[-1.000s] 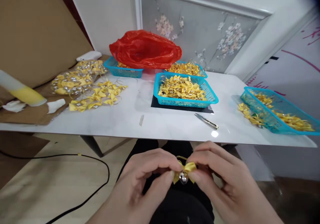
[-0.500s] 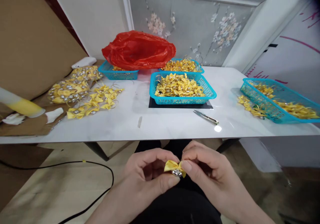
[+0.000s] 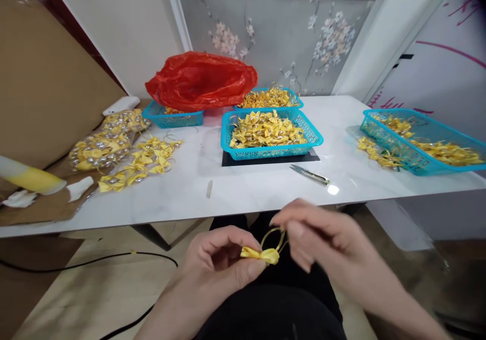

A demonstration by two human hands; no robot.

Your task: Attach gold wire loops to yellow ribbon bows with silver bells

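Gripping just in front of the white table (image 3: 182, 190), our left hand (image 3: 218, 266) pinches the yellow bow (image 3: 270, 255) between thumb and forefinger. Our right hand (image 3: 322, 234), blurred, is at its golden cord loop (image 3: 267, 233); whether it pinches, we cannot tell. Unlike half a second ago, it is off the bow, and we lose sight of the silver bell.

L grip (image 3: 214, 266) pinches yel. bow (image 3: 270, 255), R grip (image 3: 328, 241) blurred just beside, snips (image 3: 309, 174) on tbl (image 3: 182, 198).
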